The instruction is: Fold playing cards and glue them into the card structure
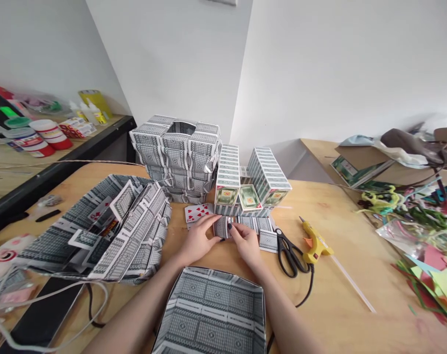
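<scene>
My left hand (199, 240) has its thumb and fingers around the left side of a playing card (220, 228) with a grey patterned back, which looks curved or folded. At the card's right edge, my right hand (246, 241) pinches with thumb and forefinger; a dark nail shows. Grey-backed cards (268, 241) lie beside my right hand, and a face-up red card (198, 212) lies behind my left. Just beyond stand stacked green card boxes (227, 194). Below my forearms is an open box made of cards (216, 300).
Black-handled scissors (290, 253) and a yellow glue gun (315, 241) with a clear glue stick (354, 285) lie to the right. A card-built basket (123, 241) holding loose cards stands left; a larger card-built box (179, 157) stands behind. Paper scraps (435, 275) cover the far right.
</scene>
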